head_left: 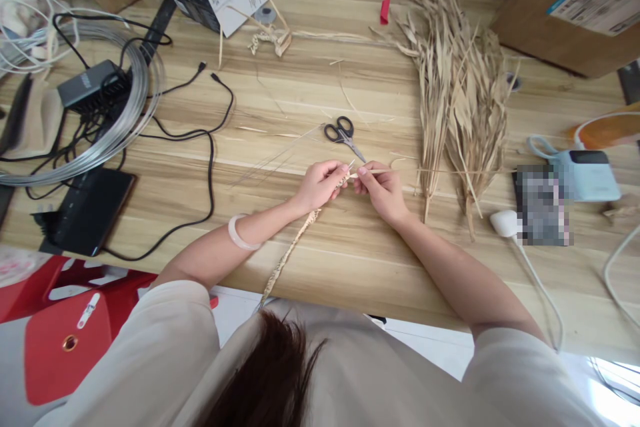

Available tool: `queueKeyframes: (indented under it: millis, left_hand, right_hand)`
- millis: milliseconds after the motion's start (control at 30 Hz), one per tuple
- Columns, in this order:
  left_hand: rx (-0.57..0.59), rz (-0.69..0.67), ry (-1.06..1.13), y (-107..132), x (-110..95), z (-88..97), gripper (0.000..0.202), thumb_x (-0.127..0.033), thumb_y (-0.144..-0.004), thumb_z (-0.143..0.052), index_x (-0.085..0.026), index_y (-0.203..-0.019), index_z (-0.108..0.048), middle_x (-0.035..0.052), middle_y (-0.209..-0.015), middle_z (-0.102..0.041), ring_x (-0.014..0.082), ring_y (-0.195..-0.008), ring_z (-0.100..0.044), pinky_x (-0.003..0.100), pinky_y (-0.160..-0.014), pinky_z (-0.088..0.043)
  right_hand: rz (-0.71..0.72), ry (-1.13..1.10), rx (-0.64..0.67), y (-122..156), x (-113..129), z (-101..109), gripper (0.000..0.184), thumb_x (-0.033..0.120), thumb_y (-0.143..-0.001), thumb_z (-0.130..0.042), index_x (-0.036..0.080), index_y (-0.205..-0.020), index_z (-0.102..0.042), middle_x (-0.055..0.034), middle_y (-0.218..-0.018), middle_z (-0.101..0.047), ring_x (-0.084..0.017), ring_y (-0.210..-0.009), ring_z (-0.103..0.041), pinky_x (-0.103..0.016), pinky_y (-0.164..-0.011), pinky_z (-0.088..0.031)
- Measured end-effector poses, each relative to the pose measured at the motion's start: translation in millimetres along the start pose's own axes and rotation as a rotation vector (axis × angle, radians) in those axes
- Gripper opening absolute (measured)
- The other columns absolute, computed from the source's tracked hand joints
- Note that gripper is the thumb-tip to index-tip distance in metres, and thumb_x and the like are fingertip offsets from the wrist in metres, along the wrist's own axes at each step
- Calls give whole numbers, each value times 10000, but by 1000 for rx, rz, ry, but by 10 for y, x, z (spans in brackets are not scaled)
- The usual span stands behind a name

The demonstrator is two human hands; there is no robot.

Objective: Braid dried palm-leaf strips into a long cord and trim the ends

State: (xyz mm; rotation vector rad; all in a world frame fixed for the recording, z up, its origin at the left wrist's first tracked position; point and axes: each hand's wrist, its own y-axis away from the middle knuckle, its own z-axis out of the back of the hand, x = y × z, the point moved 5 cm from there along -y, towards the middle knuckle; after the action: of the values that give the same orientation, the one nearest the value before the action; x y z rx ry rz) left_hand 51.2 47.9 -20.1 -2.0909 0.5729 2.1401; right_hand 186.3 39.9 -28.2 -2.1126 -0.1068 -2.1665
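Braided straw cord (291, 250) runs from beneath the left hand (320, 185) diagonally to the near edge of the wooden tabletop (370, 267), its upper end pinched between left thumb and fingers, apparently to keep the braid from loosening. With thumb and forefinger closed, the right hand (383, 190) grips a pale strand (407, 171) just beside that end, probably for tension control, and the strand's free length trails rightward across the dried leaf bundles (465, 107). Black-handled scissors (345, 135) lie just beyond both hands, blades toward the right hand, a position that seems convenient for pickup.
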Motion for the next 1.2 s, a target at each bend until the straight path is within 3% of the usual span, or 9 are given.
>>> queueKeyframes:
  millis: [567,967,1200]
  left_hand:
    - [4,3,0,-2,11,0,259,-310,-901,-498,-120,-731,-546,-36,-605,-537,1,-376,-433,137,-370,-307]
    - [22,-112,-26,-20,33,-8,341,-436,-855,-559,-124,-717,-544,-23,-612,-547,9,-390,-439,150,-390,-323]
    - [17,-118,-17,-28,34,-9,323,-406,-865,-553,-128,-701,-535,-29,-605,-540,7,-395,-439,148,-396,-323]
  right_hand:
    - [-10,-15,2,4,3,-5,354,482,-830,-594,170,-663,-572,14,-578,-592,-68,-492,-523,-212,-481,-400]
    - [-6,-59,-56,0,-8,12,351,470,-811,-623,169,-636,-582,16,-550,-591,-70,-475,-519,-216,-473,-389]
    - [-2,-67,-53,-14,-18,15,350,474,-807,-626,170,-637,-593,18,-535,-586,-73,-464,-514,-220,-468,-376]
